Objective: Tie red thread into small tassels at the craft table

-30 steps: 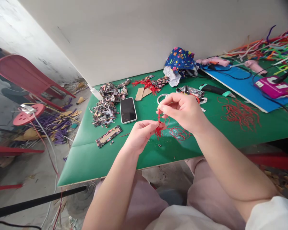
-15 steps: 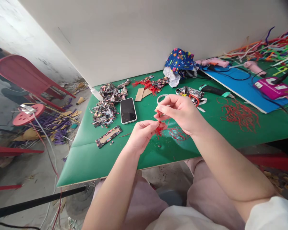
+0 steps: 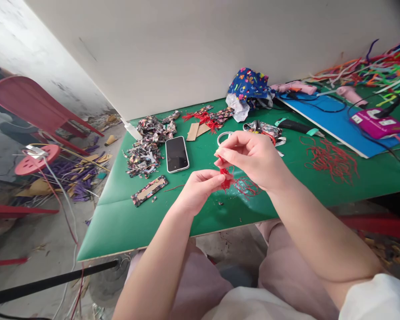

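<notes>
Between my hands is a small red tassel (image 3: 225, 181) of thread, held above the green table. My left hand (image 3: 203, 186) is closed in a pinch on its bundled strands. Just above, the fingertips of my right hand (image 3: 245, 153) are pressed together on red thread at the tassel's top. Loose red cord (image 3: 246, 186) lies on the table behind the tassel. Left of my hands lies a flat flower-patterned strip (image 3: 150, 190) with a bare cardboard middle. A phone (image 3: 177, 154) lies face up beyond it. Part of a roll of tape (image 3: 222, 138) shows behind my right hand.
Patterned fabric scraps (image 3: 145, 155) are heaped at the left, beside a white bottle (image 3: 132, 130). Red-tasselled strips (image 3: 213, 118) lie at the back. On the right are a utility knife (image 3: 296, 126), red threads (image 3: 333, 161), a blue board (image 3: 323, 118) and a magenta power strip (image 3: 378, 122).
My left hand has shifted its pinch slightly on the tassel, and more of the red strands show. My right hand stays at the top. The view has moved slightly.
</notes>
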{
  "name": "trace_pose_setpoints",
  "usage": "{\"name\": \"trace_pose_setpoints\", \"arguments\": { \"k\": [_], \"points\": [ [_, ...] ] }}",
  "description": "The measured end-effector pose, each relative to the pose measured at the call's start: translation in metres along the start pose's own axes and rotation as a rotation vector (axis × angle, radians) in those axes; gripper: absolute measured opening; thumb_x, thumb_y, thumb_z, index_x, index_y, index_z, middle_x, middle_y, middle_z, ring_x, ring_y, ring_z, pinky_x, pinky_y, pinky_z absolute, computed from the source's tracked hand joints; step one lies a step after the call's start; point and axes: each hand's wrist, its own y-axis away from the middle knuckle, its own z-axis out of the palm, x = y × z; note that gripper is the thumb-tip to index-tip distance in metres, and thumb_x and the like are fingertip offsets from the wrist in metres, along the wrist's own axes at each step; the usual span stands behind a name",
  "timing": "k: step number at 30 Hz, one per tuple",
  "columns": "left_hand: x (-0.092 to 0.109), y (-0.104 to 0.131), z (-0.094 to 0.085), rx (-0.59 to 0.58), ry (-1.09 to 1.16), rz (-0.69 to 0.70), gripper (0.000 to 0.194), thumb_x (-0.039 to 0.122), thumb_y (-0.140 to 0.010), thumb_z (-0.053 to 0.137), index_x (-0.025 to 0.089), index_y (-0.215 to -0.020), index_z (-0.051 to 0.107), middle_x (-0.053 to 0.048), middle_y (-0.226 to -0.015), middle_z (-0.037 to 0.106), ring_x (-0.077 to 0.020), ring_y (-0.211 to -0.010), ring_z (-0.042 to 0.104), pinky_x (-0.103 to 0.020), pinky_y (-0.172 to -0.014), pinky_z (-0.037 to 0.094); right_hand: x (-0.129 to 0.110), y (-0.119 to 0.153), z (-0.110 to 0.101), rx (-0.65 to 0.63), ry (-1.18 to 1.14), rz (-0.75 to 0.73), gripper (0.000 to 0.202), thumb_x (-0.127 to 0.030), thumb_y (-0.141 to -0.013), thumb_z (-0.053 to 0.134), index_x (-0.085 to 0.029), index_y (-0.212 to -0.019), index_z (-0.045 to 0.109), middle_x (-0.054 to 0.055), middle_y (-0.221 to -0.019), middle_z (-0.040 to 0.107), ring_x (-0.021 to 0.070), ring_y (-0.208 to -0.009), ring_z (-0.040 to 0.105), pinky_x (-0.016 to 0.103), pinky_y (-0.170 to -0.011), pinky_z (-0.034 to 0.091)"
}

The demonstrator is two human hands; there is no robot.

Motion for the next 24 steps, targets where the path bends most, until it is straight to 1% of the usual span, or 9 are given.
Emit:
{"name": "trace_pose_setpoints", "arguments": {
  "k": [3,7,10,12,15,17,19,21,24],
  "points": [
    [-0.001,0.001,-0.001,-0.019,-0.055,-0.013,0.017,0.032,-0.065,0.073,0.015,-0.068,0.070,-0.006,-0.076,0.071,-0.0183,-0.077,0.066,-0.032,-0.077,0.050,-0.003,0.001,-0.001,0.003,0.007,-0.011,0.015,-0.031,-0.074,0.062,-0.016,-0.073,0.059,0.000,-0.066,0.063,0.0126,-0.063,0.065,0.027,-0.060,0.055],
    [-0.002,0.000,-0.005,-0.064,-0.194,-0.047,0.021,0.032,-0.066,0.072,0.016,-0.079,0.072,-0.006,-0.083,0.072,-0.0196,-0.084,0.065,-0.032,-0.082,0.048,-0.006,0.001,-0.003,0.009,0.022,-0.016,0.016,-0.032,-0.074,0.062,-0.016,-0.073,0.060,0.000,-0.068,0.063,0.0127,-0.063,0.065,0.027,-0.061,0.055],
    [-0.002,-0.002,-0.010,-0.085,-0.378,-0.103,0.026,0.035,-0.066,0.071,0.017,-0.085,0.072,-0.008,-0.092,0.071,-0.0223,-0.090,0.064,-0.034,-0.084,0.047,-0.007,0.002,-0.005,0.012,0.017,-0.016,0.016,-0.031,-0.075,0.062,-0.016,-0.073,0.060,0.000,-0.068,0.063,0.0131,-0.064,0.065,0.028,-0.061,0.055],
    [0.001,-0.003,-0.016,-0.072,-0.557,-0.121,0.028,0.039,-0.068,0.068,0.017,-0.085,0.072,-0.008,-0.092,0.071,-0.0231,-0.088,0.064,-0.033,-0.081,0.047,-0.007,0.002,-0.005,0.013,0.012,-0.015,0.015,-0.031,-0.075,0.062,-0.016,-0.073,0.059,0.000,-0.068,0.062,0.0130,-0.064,0.065,0.028,-0.062,0.055],
    [0.013,-0.001,-0.025,-0.001,-0.767,-0.069,0.031,0.043,-0.071,0.064,0.018,-0.086,0.072,-0.008,-0.089,0.071,-0.0234,-0.084,0.064,-0.034,-0.078,0.048,-0.006,0.001,-0.005,0.010,0.004,-0.010,0.015,-0.031,-0.074,0.062,-0.016,-0.073,0.059,0.000,-0.069,0.063,0.0127,-0.063,0.065,0.029,-0.063,0.055],
    [0.023,0.003,-0.029,0.066,-0.724,0.036,0.034,0.041,-0.071,0.065,0.019,-0.097,0.068,-0.008,-0.099,0.069,-0.0233,-0.093,0.062,-0.034,-0.083,0.047,-0.006,0.001,-0.005,0.003,-0.008,-0.006,0.015,-0.031,-0.074,0.063,-0.016,-0.072,0.059,0.000,-0.069,0.062,0.0124,-0.063,0.065,0.030,-0.064,0.055],
    [0.030,0.008,-0.027,0.085,-0.565,0.190,0.048,0.035,-0.071,0.068,0.023,-0.116,0.058,-0.007,-0.114,0.064,-0.0224,-0.108,0.056,-0.034,-0.092,0.043,-0.005,0.001,-0.004,-0.006,-0.022,-0.001,0.015,-0.031,-0.074,0.063,-0.016,-0.072,0.059,0.000,-0.069,0.063,0.0122,-0.063,0.064,0.030,-0.065,0.055],
    [0.032,0.010,-0.021,0.048,-0.384,0.316,0.058,0.032,-0.072,0.068,0.027,-0.126,0.048,-0.007,-0.121,0.060,-0.0212,-0.115,0.052,-0.034,-0.097,0.040,-0.004,0.000,-0.003,-0.017,-0.035,-0.001,0.015,-0.031,-0.073,0.063,-0.016,-0.072,0.060,0.000,-0.067,0.063,0.0121,-0.062,0.064,0.029,-0.063,0.055],
    [0.022,0.009,-0.006,-0.038,-0.209,0.358,0.058,0.033,-0.071,0.069,0.027,-0.126,0.049,-0.007,-0.121,0.060,-0.0213,-0.111,0.055,-0.033,-0.096,0.041,-0.002,0.000,-0.001,-0.031,-0.048,-0.008,0.015,-0.030,-0.072,0.064,-0.016,-0.071,0.060,-0.001,-0.064,0.063,0.0119,-0.061,0.064,0.028,-0.060,0.055]
  ]
}}
